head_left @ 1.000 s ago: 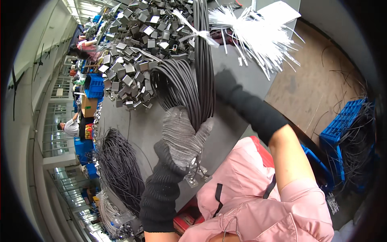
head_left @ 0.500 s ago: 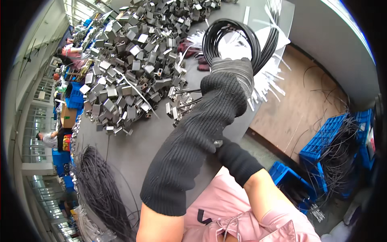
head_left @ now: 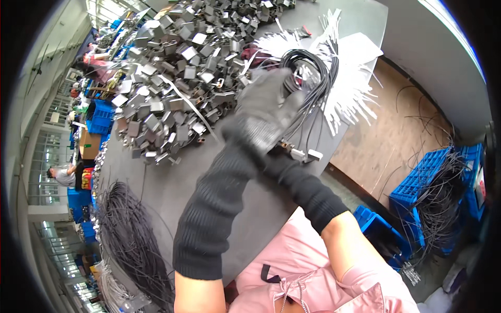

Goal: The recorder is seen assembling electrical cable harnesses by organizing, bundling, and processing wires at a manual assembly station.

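Observation:
My left hand (head_left: 263, 107), in a grey glove with a black ribbed sleeve, is open and blurred, its thumb and fingers apart. It is beside a coil of black cables (head_left: 326, 83) that lies over a fan of white strips (head_left: 352, 101). My right forearm, in a black sleeve (head_left: 313, 195), crosses below my left wrist; the right hand is mostly hidden there, its fingers out of sight. Small metal-ended connectors (head_left: 298, 152) on the cables' lower ends stick out beside it.
A large heap of grey metal-cased connectors (head_left: 182, 78) covers the far left of the grey table (head_left: 203, 151). A bundle of black cables (head_left: 128, 229) lies at near left. Blue crates (head_left: 417, 182) stand at right by a brown board (head_left: 389, 130). People are in the left background.
My left hand has let go of the cable coil and moved left and nearer. The coil now lies lower on the white strips, and connector ends have come into view by my right hand.

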`<state>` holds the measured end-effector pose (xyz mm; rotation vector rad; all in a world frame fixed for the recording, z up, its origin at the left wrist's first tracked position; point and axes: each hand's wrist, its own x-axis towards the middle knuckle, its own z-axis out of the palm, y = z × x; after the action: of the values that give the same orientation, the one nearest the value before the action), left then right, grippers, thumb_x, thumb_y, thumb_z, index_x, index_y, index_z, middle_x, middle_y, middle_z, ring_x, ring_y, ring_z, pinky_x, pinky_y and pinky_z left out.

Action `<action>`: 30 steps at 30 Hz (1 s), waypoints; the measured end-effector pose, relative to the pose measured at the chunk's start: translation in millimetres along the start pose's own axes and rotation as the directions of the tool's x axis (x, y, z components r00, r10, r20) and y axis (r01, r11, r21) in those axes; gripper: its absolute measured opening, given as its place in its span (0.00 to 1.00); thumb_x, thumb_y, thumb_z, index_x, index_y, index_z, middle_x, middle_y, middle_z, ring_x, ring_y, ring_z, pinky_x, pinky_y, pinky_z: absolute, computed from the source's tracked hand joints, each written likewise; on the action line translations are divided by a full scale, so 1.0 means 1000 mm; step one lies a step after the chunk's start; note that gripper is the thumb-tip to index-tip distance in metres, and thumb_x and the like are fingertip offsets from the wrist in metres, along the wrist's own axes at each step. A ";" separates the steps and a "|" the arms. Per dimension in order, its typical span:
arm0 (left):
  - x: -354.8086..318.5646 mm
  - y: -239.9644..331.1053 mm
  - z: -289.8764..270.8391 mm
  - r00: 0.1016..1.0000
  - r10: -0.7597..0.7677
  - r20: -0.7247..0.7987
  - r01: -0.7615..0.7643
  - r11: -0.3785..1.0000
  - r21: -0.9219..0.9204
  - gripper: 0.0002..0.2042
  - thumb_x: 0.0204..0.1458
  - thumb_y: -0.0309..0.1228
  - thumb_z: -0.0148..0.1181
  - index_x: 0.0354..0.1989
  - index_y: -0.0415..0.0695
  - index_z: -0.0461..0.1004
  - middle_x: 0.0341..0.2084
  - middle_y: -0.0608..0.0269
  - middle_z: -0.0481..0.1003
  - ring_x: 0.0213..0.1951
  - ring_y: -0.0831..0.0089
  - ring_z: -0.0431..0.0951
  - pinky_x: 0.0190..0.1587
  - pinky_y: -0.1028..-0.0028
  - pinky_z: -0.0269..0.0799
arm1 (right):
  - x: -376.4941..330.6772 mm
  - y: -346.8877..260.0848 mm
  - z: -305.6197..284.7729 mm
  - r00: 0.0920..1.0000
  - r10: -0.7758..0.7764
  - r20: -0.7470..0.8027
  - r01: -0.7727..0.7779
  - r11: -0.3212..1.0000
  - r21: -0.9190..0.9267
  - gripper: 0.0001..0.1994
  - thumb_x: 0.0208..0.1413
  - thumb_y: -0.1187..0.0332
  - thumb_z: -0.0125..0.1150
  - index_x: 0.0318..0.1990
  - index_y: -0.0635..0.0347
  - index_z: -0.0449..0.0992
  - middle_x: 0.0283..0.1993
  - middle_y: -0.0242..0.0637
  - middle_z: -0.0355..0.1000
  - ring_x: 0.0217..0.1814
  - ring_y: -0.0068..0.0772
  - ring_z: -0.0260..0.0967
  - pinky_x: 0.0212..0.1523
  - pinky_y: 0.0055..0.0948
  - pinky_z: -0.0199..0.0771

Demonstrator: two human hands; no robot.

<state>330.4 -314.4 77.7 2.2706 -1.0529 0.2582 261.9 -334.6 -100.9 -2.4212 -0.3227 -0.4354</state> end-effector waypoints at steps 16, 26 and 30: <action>-0.464 0.054 -0.104 0.472 -0.880 0.055 0.783 0.389 -0.486 0.17 0.53 0.38 0.54 0.44 0.37 0.69 0.39 0.59 0.72 0.41 0.72 0.72 0.46 0.74 0.67 | -0.056 -0.174 -0.006 0.869 0.306 0.389 -0.478 0.321 0.817 0.18 0.58 0.57 0.44 0.40 0.64 0.70 0.26 0.32 0.69 0.29 0.21 0.64 0.34 0.22 0.65; -0.417 0.096 -0.086 0.597 -0.795 0.104 0.613 0.369 -0.699 0.26 0.53 0.45 0.52 0.51 0.34 0.63 0.47 0.52 0.68 0.49 0.66 0.69 0.53 0.69 0.63 | -0.194 -0.191 -0.063 0.817 -0.034 0.576 -0.466 0.550 0.694 0.12 0.56 0.60 0.48 0.35 0.61 0.70 0.32 0.36 0.71 0.34 0.27 0.69 0.37 0.26 0.70; -0.362 0.142 -0.061 0.710 -0.590 0.384 0.517 0.067 -0.853 0.23 0.57 0.39 0.46 0.58 0.39 0.55 0.51 0.50 0.64 0.52 0.66 0.66 0.55 0.69 0.60 | -0.273 -0.173 -0.106 0.796 -0.111 0.594 -0.224 0.859 0.460 0.06 0.51 0.68 0.48 0.32 0.56 0.72 0.31 0.35 0.70 0.31 0.32 0.69 0.33 0.27 0.70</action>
<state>-10.9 -121.3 40.4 1.3046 -0.0231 -0.5315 -69.4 -303.1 -31.6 -1.9584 -0.5552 0.4452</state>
